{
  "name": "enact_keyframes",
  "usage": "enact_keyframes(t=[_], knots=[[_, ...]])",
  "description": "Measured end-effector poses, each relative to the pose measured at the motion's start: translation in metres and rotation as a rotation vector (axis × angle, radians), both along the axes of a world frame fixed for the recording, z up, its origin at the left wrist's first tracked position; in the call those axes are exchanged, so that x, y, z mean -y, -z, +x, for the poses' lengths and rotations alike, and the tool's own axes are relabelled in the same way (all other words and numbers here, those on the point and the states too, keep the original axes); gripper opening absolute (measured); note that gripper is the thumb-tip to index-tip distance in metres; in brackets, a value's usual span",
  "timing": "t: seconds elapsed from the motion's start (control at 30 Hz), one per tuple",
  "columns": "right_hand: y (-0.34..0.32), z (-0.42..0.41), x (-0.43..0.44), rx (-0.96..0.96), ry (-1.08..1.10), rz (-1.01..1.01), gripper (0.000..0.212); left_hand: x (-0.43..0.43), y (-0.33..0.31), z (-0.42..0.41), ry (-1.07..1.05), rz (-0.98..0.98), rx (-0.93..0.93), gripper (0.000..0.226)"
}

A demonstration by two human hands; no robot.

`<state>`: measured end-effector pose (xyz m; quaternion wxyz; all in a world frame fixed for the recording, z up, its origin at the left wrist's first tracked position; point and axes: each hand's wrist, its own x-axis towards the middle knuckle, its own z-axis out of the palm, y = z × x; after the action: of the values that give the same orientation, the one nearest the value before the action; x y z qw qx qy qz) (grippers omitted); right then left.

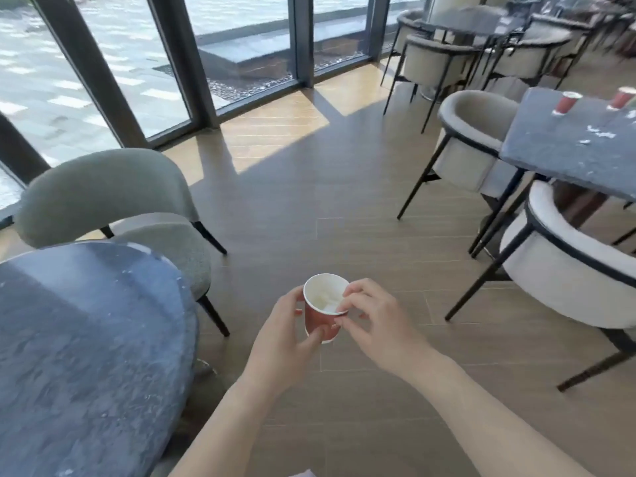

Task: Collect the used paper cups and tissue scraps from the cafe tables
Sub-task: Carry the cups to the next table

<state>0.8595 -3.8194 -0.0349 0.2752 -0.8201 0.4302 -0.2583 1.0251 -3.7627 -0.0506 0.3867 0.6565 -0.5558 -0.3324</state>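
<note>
As left hand (282,335) grips, fingers (314,336) flank cup (317,320)

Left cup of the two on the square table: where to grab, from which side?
Probably the cup by its red wall, mid-height, thumb opposite fingers, reaching over the table from its near side. It stands upright, mouth up, narrowing downward, so a side wrap shouldn't slip or crush the rim. The second cup stands apart on its right.

Count: 3 red paper cups. Held cup (321,318) is off the rectangular surface (568,156); first cup (567,102) and second cup (621,98) stand on it. Tissue scraps (600,134) on it: several, too small to count.
</note>
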Motion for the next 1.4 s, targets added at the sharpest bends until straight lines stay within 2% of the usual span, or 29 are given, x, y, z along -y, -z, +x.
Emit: enact_keyframes(t=[0.33, 0.7, 1.07, 1.4], knots=[[-0.002, -0.226, -0.018, 0.058, 0.347, -0.021, 0.004, 0.041, -0.008, -0.214, 0.367, 0.003, -0.018, 0.049], [-0.005, -0.427, -0.051, 0.092, 0.622, -0.046, 0.005, 0.059, -0.01, -0.417, 0.662, -0.055, 0.097, 0.048], [0.008, -0.52, -0.056, 0.181, 0.815, -0.051, 0.009, 0.085, -0.001, -0.523, 0.858, -0.08, 0.137, 0.047], [0.017, -0.57, 0.039, 0.13, 0.887, -0.032, 0.01, 0.19, 0.016, -0.578, 0.912, -0.061, 0.125, 0.048]])
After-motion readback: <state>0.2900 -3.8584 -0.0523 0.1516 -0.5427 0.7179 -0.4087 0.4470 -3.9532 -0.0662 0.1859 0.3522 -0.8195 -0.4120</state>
